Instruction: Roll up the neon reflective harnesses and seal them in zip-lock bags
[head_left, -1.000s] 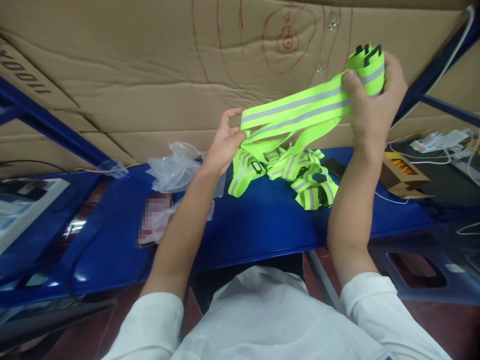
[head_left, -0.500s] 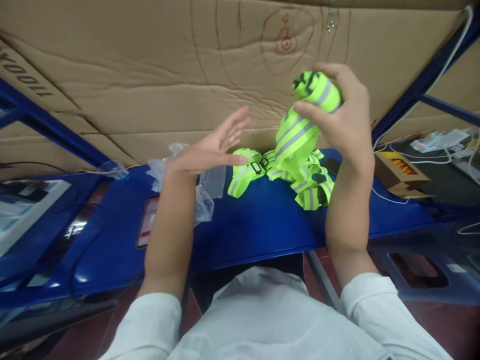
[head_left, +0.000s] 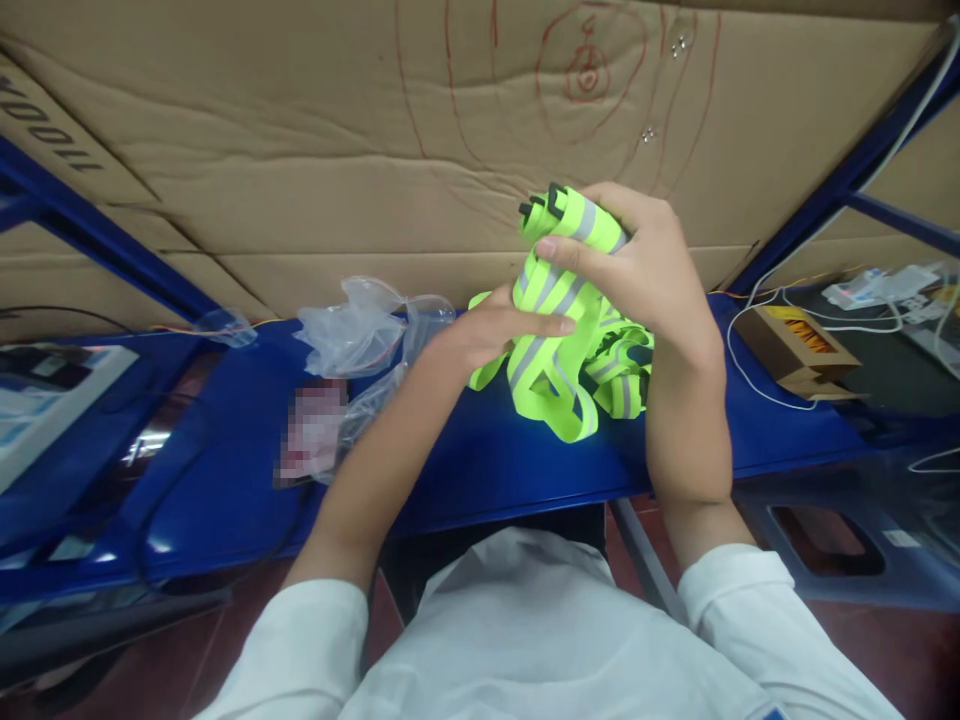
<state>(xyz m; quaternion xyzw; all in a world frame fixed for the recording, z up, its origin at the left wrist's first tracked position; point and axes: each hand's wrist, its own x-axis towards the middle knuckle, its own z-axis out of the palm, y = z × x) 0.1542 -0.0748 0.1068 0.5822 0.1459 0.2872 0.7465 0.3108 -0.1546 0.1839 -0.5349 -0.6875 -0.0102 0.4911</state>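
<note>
My right hand (head_left: 651, 262) is closed around a rolled bundle of neon-yellow reflective straps (head_left: 592, 222) with grey stripes. Black plastic pieces stick out of the roll's upper left end. From the roll, loops of the same strap hang down above the blue table (head_left: 480, 470). My left hand (head_left: 499, 325) is closed on these hanging loops just below the roll, its thumb across the front and its other fingers mostly hidden behind. More yellow strap (head_left: 624, 375) lies heaped on the table behind and to the right of the loops.
Clear plastic bags (head_left: 352, 330) lie left of my hands, beside a blurred-out flat item (head_left: 311, 435). An open brown cardboard box (head_left: 799, 350) and white cables stand at the right. A cardboard panel (head_left: 315, 210) with red drawn lines closes off the back, between blue metal frame bars (head_left: 120, 240).
My right hand has brought the rolled straps down and to the left. My left hand, open and apart before, has moved right and closed on the hanging loops.
</note>
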